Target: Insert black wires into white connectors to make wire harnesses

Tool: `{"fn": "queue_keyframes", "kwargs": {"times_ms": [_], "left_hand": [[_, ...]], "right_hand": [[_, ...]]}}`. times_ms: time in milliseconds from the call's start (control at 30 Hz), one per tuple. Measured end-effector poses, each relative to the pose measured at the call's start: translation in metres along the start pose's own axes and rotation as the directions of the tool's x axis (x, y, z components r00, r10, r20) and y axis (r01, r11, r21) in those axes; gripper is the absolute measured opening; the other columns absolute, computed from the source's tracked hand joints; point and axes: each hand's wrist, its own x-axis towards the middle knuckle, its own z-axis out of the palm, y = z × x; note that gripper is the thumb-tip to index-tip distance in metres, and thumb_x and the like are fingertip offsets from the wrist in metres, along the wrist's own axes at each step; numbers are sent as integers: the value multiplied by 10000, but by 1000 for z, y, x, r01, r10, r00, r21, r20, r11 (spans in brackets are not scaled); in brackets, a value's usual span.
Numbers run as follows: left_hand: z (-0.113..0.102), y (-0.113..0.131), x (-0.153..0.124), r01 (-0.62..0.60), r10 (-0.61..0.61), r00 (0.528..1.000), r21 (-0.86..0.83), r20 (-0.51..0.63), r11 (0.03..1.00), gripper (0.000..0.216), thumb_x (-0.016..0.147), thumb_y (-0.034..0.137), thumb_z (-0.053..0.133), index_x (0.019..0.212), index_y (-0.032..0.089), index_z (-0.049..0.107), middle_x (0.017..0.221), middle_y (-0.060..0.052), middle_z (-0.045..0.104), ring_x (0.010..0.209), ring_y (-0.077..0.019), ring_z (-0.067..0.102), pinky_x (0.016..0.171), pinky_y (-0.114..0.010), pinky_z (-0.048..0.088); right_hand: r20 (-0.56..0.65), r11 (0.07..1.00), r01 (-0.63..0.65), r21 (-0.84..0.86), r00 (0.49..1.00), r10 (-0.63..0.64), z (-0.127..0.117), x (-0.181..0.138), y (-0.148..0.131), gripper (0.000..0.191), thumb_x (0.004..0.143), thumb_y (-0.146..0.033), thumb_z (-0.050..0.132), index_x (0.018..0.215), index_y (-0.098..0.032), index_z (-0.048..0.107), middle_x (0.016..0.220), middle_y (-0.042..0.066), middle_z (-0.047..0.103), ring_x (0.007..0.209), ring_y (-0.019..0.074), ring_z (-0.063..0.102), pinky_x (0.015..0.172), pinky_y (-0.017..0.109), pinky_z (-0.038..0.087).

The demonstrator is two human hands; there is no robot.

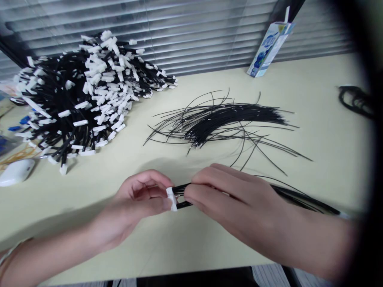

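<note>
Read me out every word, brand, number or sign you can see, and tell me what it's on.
None can be read for certain.
Blue-and-white cardboard drink carton: printed lettering, too blurred to read.
White plastic connector in the left hand: no marking can be made out.
White rounded plastic case: no lettering shows.

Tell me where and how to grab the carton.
Grip the carton around its middle, probably from the front: it stands straw up, its narrow, boxy body offers flat sides to squeeze, and the blinds rise behind it.
</note>
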Motion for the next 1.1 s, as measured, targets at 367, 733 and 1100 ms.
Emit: {"fn": "queue_keyframes", "kwargs": {"times_ms": [367,733,1100], "left_hand": [[-3,-2,0,-18,18,1000,11,16,1000,149,751,179,759,864,244,688,761,50,684,733,-62,613,686,-111,476],[-2,-2,-1,-23,23,1000,11,12,1000,144,738,195,772,850,246,696,749,44,688,721,-67,622,678,-114,488],[-4,-6,-2,5,-5,1000,22,7,1000,183,703,166,800,815,287,721,735,52,693,700,-50,625,663,-88,488]], "right_hand": [[119,905,243,-348,969,-215,0,5,-1,322,853,24,304,861,-99,601,724,50,531,654,160,505,614,320,472],[56,924,231,-306,973,-225,2,4,2,280,871,-11,360,834,-92,626,688,57,560,600,173,518,544,335,479],[-134,882,331,-335,910,-392,10,2,1,244,848,-52,434,780,-88,665,692,85,641,590,181,563,522,327,471]]}}
